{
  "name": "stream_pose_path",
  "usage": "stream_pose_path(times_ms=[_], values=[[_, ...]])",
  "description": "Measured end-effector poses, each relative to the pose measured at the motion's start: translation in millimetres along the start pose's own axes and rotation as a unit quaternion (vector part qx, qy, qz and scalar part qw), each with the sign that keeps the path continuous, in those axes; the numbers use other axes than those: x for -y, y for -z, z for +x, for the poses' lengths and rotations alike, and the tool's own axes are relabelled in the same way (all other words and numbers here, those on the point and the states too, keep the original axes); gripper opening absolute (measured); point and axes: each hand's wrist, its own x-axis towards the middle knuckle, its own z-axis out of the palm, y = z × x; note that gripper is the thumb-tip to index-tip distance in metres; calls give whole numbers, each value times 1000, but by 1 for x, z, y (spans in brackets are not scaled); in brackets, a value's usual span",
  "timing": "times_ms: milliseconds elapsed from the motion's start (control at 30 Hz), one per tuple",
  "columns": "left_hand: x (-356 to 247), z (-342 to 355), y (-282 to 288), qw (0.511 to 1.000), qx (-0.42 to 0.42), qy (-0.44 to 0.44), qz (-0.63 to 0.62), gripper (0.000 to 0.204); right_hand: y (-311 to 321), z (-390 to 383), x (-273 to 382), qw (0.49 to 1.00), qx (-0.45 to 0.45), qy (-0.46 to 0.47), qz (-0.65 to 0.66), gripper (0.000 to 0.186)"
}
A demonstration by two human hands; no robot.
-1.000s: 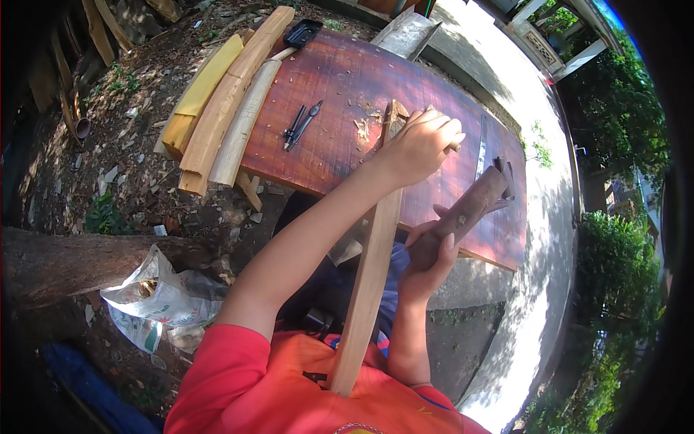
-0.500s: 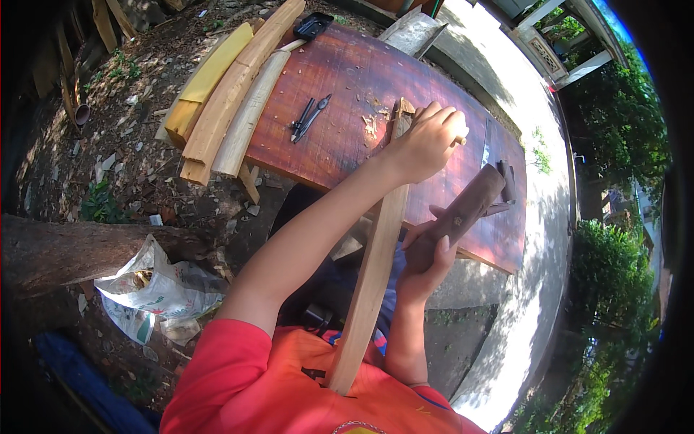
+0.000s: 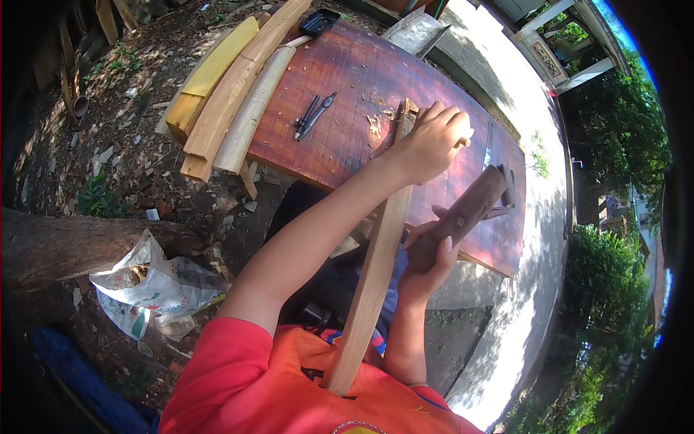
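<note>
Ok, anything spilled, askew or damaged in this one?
Only small things. Wood chips lie scattered on the red tabletop beside the left hand, which presses the long wooden strip down. Three planks overhang the table's left edge. The right hand grips a wooden-handled tool. Nothing looks broken.

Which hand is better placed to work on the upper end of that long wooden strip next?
Right, probably. The right hand grips the brown wooden-handled tool, held just beside the long pale wooden strip. The left hand is clamped on the strip's top, steadying it.
</note>
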Motion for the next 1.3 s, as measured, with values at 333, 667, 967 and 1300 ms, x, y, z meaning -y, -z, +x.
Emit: stream_pose_path(times_ms=[333, 667, 967, 1300], values=[[-2, 2, 1, 999, -32, 2, 10, 6, 5, 2, -3, 1000, -5, 7, 0, 65], [2, 3, 4, 999, 1, 32, -40, 9, 4, 10, 8, 999, -17, 37, -27, 64], [-1, 5, 9, 998, -17, 55, -39, 11, 12, 43, 10, 984, -39, 140, -98, 63], [-1, 0, 3, 999, 39, 18, 11, 10, 17, 37, 25, 999, -9, -14, -44, 51]])
